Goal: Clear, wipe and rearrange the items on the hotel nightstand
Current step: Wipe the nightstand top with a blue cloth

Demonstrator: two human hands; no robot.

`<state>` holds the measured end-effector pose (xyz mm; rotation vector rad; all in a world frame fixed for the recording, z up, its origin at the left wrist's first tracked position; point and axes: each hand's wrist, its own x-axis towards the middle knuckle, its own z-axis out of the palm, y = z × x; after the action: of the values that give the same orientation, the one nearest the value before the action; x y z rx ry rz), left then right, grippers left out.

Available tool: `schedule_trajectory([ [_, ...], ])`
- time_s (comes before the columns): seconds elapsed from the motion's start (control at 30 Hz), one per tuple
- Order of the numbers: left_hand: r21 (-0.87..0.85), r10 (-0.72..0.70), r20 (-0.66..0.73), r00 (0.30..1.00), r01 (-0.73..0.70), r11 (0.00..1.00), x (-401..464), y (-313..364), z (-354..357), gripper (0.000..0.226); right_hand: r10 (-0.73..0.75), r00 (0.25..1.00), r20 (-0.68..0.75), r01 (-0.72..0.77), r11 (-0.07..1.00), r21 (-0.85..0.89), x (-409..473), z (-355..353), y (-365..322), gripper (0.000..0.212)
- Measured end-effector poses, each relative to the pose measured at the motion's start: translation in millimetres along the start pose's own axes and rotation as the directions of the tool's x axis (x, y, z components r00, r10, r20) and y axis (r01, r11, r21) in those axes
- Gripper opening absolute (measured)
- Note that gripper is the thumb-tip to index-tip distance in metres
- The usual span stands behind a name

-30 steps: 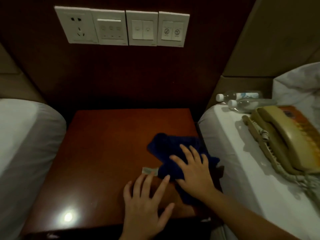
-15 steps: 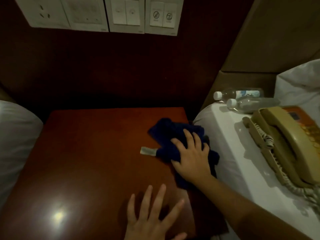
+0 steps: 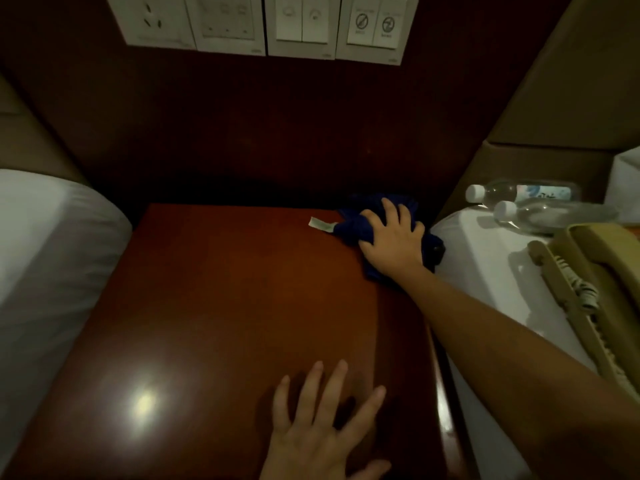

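The reddish-brown nightstand top (image 3: 225,306) fills the middle of the view. A dark blue cloth (image 3: 353,223) with a white tag lies bunched at its far right corner. My right hand (image 3: 391,244) presses down on the cloth with fingers spread over it. My left hand (image 3: 318,431) rests flat on the near edge of the top, fingers straight and apart. On the white bed at the right lie two clear water bottles (image 3: 540,209) and a beige corded telephone (image 3: 595,289).
A white bed (image 3: 41,258) flanks the nightstand on the left. A dark wood wall panel behind carries a row of white switch and socket plates (image 3: 263,26). A padded headboard (image 3: 568,81) rises at the right.
My right hand has slid the blue cloth from the near right part of the top to its far right corner. My left hand has stayed flat near the front edge.
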<state>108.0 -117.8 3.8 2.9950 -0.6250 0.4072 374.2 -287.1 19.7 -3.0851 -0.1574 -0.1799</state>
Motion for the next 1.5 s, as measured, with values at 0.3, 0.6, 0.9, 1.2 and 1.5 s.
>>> schedule_trajectory([
  [0.3, -0.215, -0.008, 0.001, 1.000, 0.008, 0.977, -8.0, 0.8, -17.2, 0.070, -0.067, 0.997, 0.038, 0.067, 0.998, 0.002, -153.3, -24.1, -12.1, 0.063],
  [0.6, -0.435, -0.248, 0.180, 0.952, 0.303, 0.848, -4.2, -7.5, -41.1, 0.106, -0.319, 0.948, 0.000, 0.314, 0.934, 0.171, -277.8, -40.1, -13.0, 0.062],
  [0.9, -0.129, 0.068, 0.283, 0.957, -0.033, 0.991, 3.0, 6.5, -54.0, 0.094, -0.445, 0.888, 0.115, 0.374, 0.845, 0.382, -275.8, -69.2, 10.5, 0.123],
  [1.2, -0.268, -0.064, 0.183, 0.981, 0.112, 0.957, -47.5, 10.1, -54.9, 0.083, -0.317, 0.948, 0.037, 0.291, 0.907, 0.305, -302.1, -41.2, -13.5, 0.075],
  [1.5, -0.212, -0.261, 0.314, 0.913, 0.336, 0.918, -245.8, -54.8, -28.6, 0.090, -0.456, 0.841, 0.291, 0.257, 0.811, 0.526, -407.9, 60.2, -165.8, 0.057],
])
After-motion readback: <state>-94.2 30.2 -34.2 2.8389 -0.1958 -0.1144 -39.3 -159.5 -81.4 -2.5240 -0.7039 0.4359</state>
